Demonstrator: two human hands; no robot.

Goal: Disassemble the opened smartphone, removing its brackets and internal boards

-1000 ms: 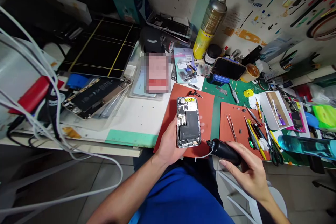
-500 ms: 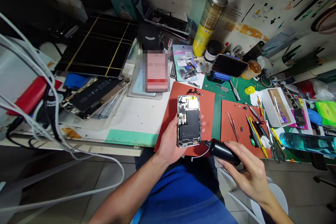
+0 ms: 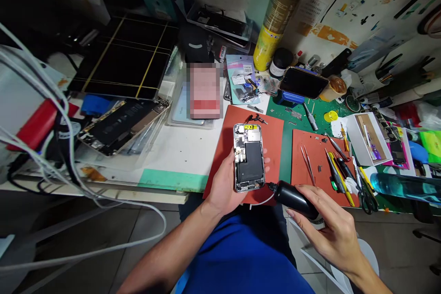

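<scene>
Shifted closer to the phone [image 3: 250, 158] cradled in the left hand [image 3: 223, 186], mat [image 3: 273, 131] beneath it, the bottle [image 3: 291, 196] clasped by the right hand [image 3: 330, 223] could flood it if squeezed too hard.

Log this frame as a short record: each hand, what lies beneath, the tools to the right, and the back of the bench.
Left hand: holds an opened phone, inner parts facing up
Right hand: grips a black bottle
Nozzle: near the phone's lower right corner; contact unclear
Beneath phone: red mat
Right: second red mat with tweezers
Back: spray can, upright
</scene>
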